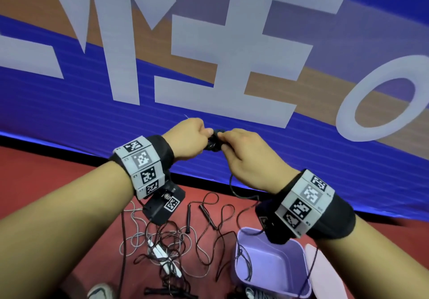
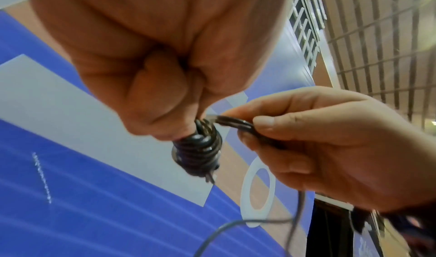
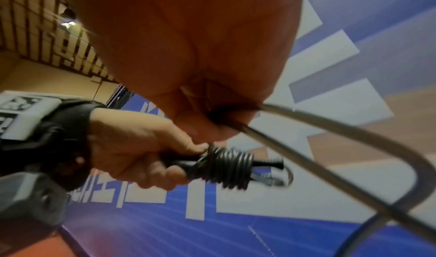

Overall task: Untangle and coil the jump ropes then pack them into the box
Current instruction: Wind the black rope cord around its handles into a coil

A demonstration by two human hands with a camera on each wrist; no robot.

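Observation:
My left hand (image 1: pixel 190 139) grips the black jump rope handles (image 3: pixel 184 163), around which the black rope (image 3: pixel 230 167) is wound in several tight turns. The coil (image 2: pixel 198 153) shows just below the left fist. My right hand (image 1: pixel 243 155) pinches the loose rope (image 2: pixel 238 122) beside the coil; the free length (image 3: pixel 342 136) hangs down from it. Both hands are raised in front of a blue banner. On the red floor below lies a tangle of black and grey ropes (image 1: pixel 171 240) with white handles (image 1: pixel 162 254). The purple box (image 1: pixel 274 266) stands at the lower right with rope inside.
A pale lid (image 1: pixel 325 273) lies right of the box. Two black handles (image 1: pixel 197 215) rest on the floor behind the tangle. A shoe (image 1: pixel 99 291) shows at the bottom edge. The blue banner (image 1: pixel 92 117) stands close ahead.

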